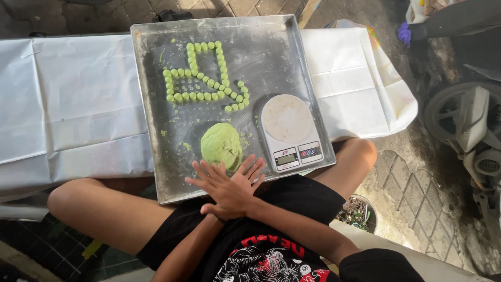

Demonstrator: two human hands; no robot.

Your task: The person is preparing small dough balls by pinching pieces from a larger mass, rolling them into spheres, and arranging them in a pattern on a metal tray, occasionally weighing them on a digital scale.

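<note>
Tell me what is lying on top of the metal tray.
On the metal tray: rows of small green dough balls, a green dough lump and a kitchen scale. The pressed-together hands cover its near edge.

A white-covered table (68,104) carries a metal tray (271,57).

Sunlit white-covered table (68,104) on cracked paved ground (412,177), a parked scooter (469,130) at the right edge

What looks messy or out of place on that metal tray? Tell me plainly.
Small green crumbs lie scattered on the metal tray around the dough lump, and pale floury smears cover its surface. The kitchen scale sits slightly askew. The rows of green balls look tidy.
</note>
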